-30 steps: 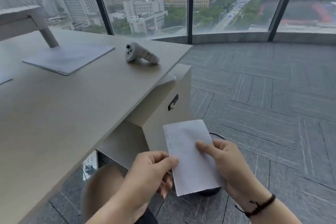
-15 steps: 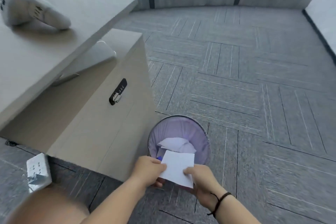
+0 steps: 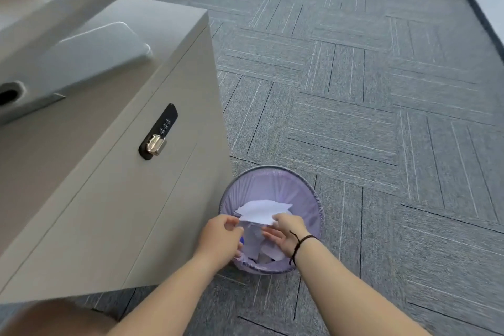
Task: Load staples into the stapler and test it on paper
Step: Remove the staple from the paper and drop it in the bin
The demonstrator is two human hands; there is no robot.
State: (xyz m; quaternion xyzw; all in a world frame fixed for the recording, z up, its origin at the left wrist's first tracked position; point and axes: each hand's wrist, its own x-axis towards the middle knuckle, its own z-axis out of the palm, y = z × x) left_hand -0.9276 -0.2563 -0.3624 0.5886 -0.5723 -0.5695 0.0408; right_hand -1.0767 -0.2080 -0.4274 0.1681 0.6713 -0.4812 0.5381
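Head view looked down on grey carpet [image 3: 354, 106]. At the left stood a beige cabinet [image 3: 114, 185] with a black dial lock [image 3: 158, 131]; its digits were too small to read. Beside the cabinet sat a bin [image 3: 311, 199] lined in purple, scraps of paper inside. Over the bin, the left hand [image 3: 222, 234] pinched the left end of a white paper [image 3: 259, 213] with curled fingers. The right hand [image 3: 286, 234], a dark cord at its wrist, pinched the right end, lower fingers spread. No writing showed on the paper.
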